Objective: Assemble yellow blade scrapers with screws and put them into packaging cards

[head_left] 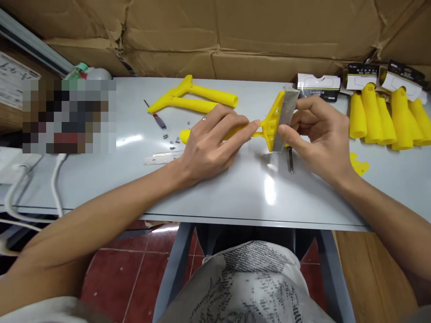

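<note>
My left hand [215, 146] is wrapped round the handle of a yellow plastic scraper [272, 123], its index finger stretched along the neck. The scraper's wide head points right. Against that head lies a flat grey metal blade [286, 116], standing on edge, and my right hand [318, 139] pinches it between thumb and fingers. Whether screws fix the blade cannot be made out. Under the right hand a metal screwdriver shaft [290, 161] rests on the table, its handle mostly hidden. Left of my left hand lie several small screws [172, 144] and thin metal strips [161, 159].
More yellow handles [191, 96] lie behind my left hand, near a small screwdriver [159, 121]. Carded yellow scrapers [372, 112] lie at the right, with yellow pieces [359, 165] in front. A black-and-white package [318, 85] sits at the back against the cardboard [256, 36]. White cables [55, 184] run at left.
</note>
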Action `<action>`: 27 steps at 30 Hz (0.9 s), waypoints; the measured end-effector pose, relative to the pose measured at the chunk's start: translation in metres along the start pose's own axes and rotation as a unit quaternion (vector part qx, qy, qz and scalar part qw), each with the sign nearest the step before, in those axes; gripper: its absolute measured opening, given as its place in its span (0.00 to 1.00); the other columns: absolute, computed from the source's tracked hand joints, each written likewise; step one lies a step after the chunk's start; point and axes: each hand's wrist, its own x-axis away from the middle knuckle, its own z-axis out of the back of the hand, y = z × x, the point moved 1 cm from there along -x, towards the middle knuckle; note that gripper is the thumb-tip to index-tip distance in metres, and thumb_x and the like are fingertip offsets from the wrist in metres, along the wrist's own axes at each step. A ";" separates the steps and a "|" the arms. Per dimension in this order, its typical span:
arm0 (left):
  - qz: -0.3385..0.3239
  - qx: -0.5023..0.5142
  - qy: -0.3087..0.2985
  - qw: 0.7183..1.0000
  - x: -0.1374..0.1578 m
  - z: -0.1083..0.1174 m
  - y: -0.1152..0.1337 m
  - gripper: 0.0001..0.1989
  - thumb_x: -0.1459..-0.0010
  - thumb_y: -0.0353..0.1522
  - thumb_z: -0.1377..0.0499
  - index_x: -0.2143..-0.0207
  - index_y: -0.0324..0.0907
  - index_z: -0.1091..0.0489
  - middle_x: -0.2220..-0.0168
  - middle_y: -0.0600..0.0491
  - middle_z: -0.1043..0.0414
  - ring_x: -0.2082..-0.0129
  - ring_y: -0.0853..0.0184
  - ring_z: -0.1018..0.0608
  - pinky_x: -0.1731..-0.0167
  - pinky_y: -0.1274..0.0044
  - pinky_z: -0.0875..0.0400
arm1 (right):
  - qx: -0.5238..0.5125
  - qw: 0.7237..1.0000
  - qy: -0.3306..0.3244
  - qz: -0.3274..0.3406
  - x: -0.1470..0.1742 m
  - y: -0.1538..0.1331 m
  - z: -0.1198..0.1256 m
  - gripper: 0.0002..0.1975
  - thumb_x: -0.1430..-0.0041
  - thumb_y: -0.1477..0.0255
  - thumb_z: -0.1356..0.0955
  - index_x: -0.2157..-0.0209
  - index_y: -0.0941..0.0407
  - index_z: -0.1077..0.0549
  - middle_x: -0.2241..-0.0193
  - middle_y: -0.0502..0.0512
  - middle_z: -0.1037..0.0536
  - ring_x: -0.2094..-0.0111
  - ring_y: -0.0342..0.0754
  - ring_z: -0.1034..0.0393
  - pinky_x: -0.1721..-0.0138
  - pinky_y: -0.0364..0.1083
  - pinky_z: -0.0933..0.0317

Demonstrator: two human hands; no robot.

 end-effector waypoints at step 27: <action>-0.082 -0.149 -0.089 0.981 -0.011 0.007 0.017 0.30 0.20 0.25 0.52 0.21 0.48 0.40 0.46 0.44 0.22 0.52 0.59 0.17 0.52 0.66 0.21 | -0.001 0.991 -0.033 -0.130 -0.002 -0.009 0.001 0.38 0.47 0.51 0.15 0.43 0.40 0.33 0.73 0.44 0.21 0.73 0.51 0.25 0.67 0.54 0.25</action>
